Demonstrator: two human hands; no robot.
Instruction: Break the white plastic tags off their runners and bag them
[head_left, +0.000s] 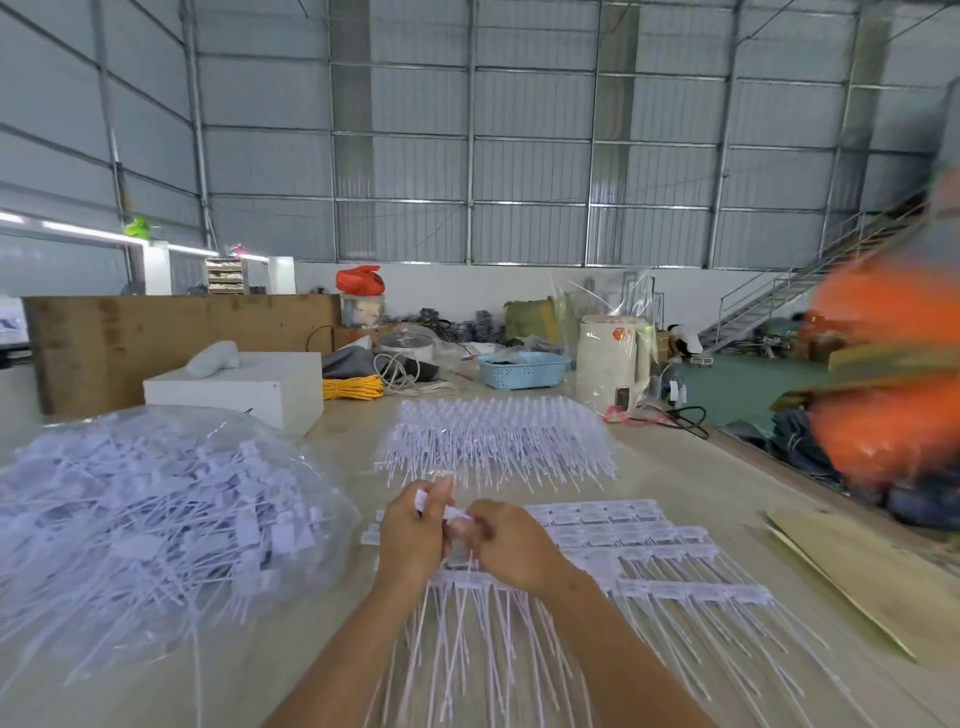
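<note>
Both hands (457, 535) pinch white tags (457, 514); no legible writing.

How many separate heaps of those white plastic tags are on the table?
3: a clear bag of loose tags at left, a stack still on runners farther back in the middle, and rows spread under both hands, left hand and right hand. More may be hidden.

Both hands, left hand (410, 530) and right hand (511, 543), pinch white tags (451, 514) above the runners (649, 551).
</note>
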